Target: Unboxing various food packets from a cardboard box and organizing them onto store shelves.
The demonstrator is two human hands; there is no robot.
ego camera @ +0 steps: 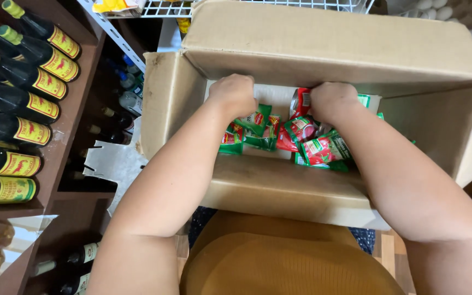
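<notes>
Where hands plunge into sachets, fingertips stay hidden.

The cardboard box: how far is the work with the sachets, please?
Done: the cardboard box stands open, flaps folded out. In hand: both hands are inside it, the left hand and the right hand each closed on red and green sachets. Left: many sachets lie loose on the box floor. The dark bottles on the wooden shelf are untouched.
</notes>
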